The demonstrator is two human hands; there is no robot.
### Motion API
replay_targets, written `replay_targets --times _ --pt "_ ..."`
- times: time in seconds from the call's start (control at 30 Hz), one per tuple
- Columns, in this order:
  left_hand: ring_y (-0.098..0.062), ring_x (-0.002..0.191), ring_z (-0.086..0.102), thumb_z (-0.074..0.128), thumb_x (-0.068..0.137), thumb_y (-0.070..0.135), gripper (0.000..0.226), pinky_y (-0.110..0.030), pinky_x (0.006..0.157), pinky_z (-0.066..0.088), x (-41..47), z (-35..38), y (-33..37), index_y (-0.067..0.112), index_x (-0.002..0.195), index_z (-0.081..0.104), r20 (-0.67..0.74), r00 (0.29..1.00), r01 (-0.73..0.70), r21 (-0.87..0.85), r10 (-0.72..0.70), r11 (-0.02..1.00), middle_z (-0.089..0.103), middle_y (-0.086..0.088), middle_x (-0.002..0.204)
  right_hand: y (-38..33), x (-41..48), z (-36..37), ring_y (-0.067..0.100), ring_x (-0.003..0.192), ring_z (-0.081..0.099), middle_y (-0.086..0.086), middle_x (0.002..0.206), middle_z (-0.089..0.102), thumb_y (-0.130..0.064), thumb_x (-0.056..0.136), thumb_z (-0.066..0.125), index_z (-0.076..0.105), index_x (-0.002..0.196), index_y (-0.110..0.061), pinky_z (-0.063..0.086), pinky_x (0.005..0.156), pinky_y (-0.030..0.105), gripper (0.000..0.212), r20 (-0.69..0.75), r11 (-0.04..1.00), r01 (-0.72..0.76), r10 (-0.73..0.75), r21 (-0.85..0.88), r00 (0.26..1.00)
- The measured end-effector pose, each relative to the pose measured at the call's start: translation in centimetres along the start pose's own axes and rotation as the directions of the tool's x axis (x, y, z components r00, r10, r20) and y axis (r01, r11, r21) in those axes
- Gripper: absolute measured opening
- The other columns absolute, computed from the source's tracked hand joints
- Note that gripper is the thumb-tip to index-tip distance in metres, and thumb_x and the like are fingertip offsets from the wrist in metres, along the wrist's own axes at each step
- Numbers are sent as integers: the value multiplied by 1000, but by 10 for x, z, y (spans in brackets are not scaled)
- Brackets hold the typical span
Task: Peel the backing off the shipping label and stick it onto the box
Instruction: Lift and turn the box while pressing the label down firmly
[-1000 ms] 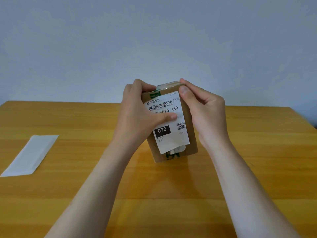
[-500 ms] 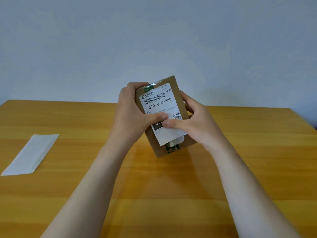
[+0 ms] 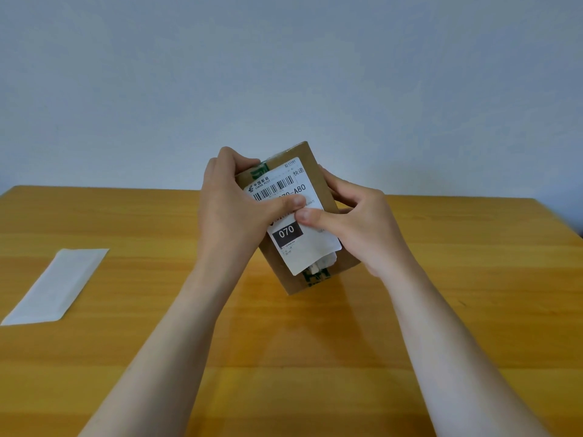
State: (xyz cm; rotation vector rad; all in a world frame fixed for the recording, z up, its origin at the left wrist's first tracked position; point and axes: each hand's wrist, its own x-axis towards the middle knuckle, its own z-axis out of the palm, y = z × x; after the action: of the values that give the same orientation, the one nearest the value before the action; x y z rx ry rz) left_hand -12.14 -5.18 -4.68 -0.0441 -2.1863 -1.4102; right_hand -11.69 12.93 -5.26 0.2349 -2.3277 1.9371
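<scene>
Cardboard box (image 3: 339, 253), held tilted above the table (image 3: 441, 310) with both hands wrapped round it. Left hand (image 3: 232, 212) clasping the left edge, right hand (image 3: 353, 230) the right edge, both thumbs pressing mid-label. Looks light and stiff; best gripped by the side edges, as now. White label (image 3: 295, 222) lying on the near face: thin, flexible, likely prone to creasing. Long axis of box and label running from upper left to lower right, barcode end uppermost. Peeled backing (image 3: 56, 287) lying flat on the table, well apart at left.
</scene>
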Motion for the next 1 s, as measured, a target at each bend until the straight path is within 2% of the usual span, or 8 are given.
replay_targets --times 0.13,0.3,0.47,0.57,0.6,0.77,1.0 --pt "-12 99 68 100 55 48 66 -41 77 62 -1 -1 3 35 93 48 -26 1000 18 16 -18 1000 66 3 111 -3 -1 1 8 94 80 -16 114 80 -21 79 92 65 145 -31 67 81 34 72 -20 1000 -4 4 19 1000" --pt "-13 93 72 98 53 52 64 -43 72 63 -2 -3 6 39 89 47 -33 998 48 43 -47 998 68 4 108 -5 -2 0 8 92 81 -17 108 81 -20 79 93 67 142 -31 67 80 34 70 -29 1000 -15 16 19 999" --pt "-5 80 69 97 59 51 60 -37 64 61 -4 -6 17 28 91 52 -36 998 62 122 -58 991 68 11 92 -8 -2 -1 12 89 82 -14 107 82 -18 77 93 69 141 -32 67 81 42 69 -18 1000 -27 27 3 999" --pt "1 88 64 93 66 50 55 -25 64 55 -6 -6 22 30 103 57 5 1000 2 165 -3 986 65 13 98 -10 -2 -2 14 90 82 -12 108 82 -16 75 95 71 139 -29 67 83 44 69 -23 999 -36 36 12 999" --pt "0 92 64 92 68 49 53 -25 67 56 -7 -6 22 34 106 59 14 1000 -15 167 12 986 66 12 102 -10 -2 -2 13 90 82 -11 107 83 -17 75 95 71 138 -29 67 83 43 69 -27 999 -36 36 13 999" --pt "-7 92 67 90 68 54 44 -38 72 60 -6 -7 22 32 91 61 -13 1000 -3 142 5 990 70 10 102 -14 -5 -1 11 84 82 -5 93 84 -24 75 95 73 133 -33 65 75 34 63 -35 999 -44 45 13 998" --pt "-16 88 70 85 72 59 44 -47 72 59 -7 -8 25 25 82 60 -38 999 35 66 -32 997 71 5 95 -17 -5 2 8 83 81 -7 94 84 -31 74 95 78 128 -26 63 72 26 57 -93 997 -67 69 31 993"
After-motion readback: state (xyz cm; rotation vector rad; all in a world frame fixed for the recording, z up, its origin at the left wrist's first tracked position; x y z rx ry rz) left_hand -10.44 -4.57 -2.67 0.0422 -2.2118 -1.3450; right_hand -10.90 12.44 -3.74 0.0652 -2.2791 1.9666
